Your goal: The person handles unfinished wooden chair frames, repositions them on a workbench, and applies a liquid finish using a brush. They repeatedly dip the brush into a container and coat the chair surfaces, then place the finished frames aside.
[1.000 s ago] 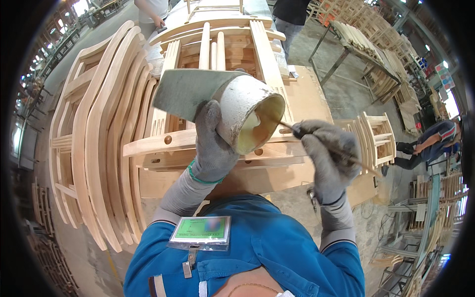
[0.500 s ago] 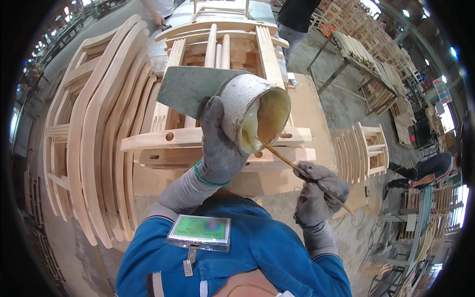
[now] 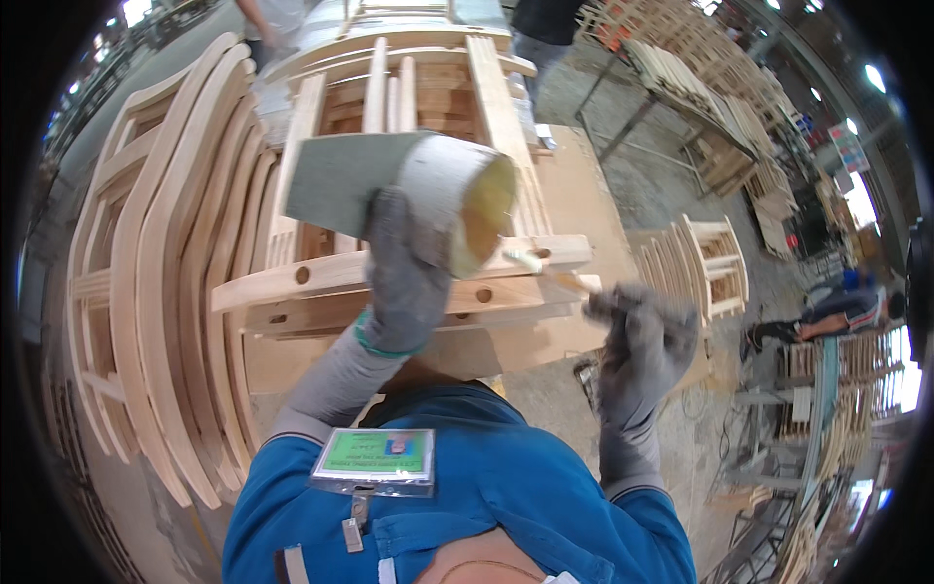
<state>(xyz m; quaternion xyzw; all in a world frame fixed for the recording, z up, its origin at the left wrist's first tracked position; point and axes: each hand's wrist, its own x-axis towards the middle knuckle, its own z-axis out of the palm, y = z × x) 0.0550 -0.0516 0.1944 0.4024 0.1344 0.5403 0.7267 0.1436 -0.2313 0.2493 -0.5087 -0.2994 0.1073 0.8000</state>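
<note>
Gripping white cylindrical glue pot [image 3: 452, 200], tilted over pale wooden chair rail [image 3: 389, 268], in my gloved left hand [image 3: 404, 277]: rigid, probably light, sloshy; grasp mid-wall. Right hand [image 3: 642, 336] closed on thin brush [image 3: 550, 268].

Grey gloved hand [image 3: 404, 273] grips white pot [image 3: 443, 195] with yellow inside.

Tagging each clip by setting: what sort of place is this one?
Most likely a furniture workshop or factory floor. Bare wooden chair frames are stacked on the bench, more frames stand on the concrete floor, and the left hand holds a glue pot.
</note>
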